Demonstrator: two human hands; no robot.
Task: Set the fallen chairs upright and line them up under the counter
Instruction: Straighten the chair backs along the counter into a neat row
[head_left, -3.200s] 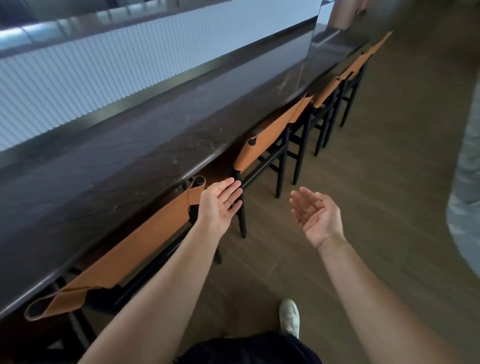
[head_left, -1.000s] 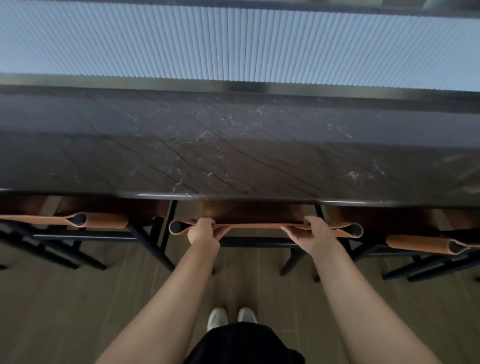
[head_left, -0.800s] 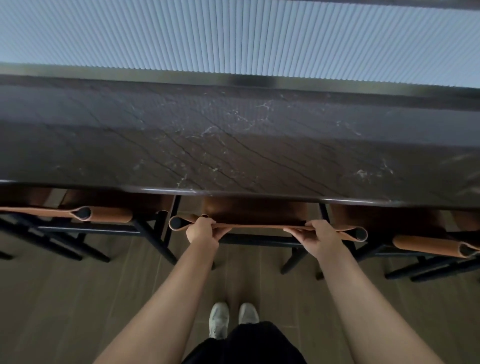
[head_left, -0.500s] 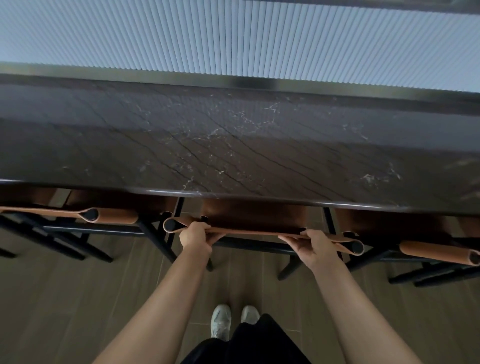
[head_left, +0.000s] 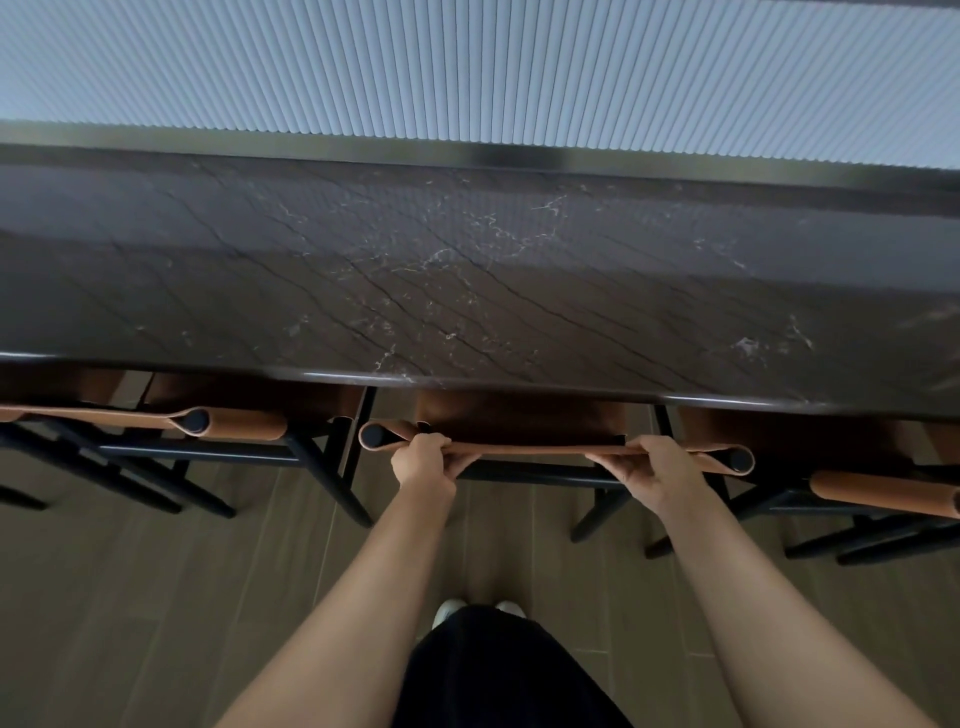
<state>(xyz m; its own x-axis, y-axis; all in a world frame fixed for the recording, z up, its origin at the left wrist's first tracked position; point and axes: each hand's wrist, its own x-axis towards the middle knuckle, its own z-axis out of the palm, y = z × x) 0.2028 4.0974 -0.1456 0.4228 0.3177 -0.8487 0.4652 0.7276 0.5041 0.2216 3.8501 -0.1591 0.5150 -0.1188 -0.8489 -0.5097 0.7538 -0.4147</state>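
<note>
The left grip (head_left: 423, 462) is curled round the tan leather backrest (head_left: 540, 450) of the middle chair (head_left: 519, 418), near the backrest's left end and just inside the black post cap there. Its fingers are folded over the top edge, pinching the strap. The right grip (head_left: 657, 467) holds the same backrest near its right end in the same way, fingers wrapped over the top and the strap bunched under them. Both bare forearms reach straight ahead from the bottom of the view.

The middle chair stands upright on the wooden floor (head_left: 156, 597). Its brown seat is tucked under the near edge of the dark veined table (head_left: 467, 291), and its backrest runs along that edge, just outside it. Its black legs are planted on the floor below.

The left chair (head_left: 234, 423) is upright too, with its seat under the same near edge and its backrest apart from the middle chair's left end. The right chair (head_left: 883, 491) also stands upright under the near edge, though its backrest lies nearer the person than the middle one's.

Beyond the table's far edge rises a pale ribbed wall panel (head_left: 467, 67). The toes of light shoes (head_left: 449, 609) show on the floor above a dark garment (head_left: 493, 670).
</note>
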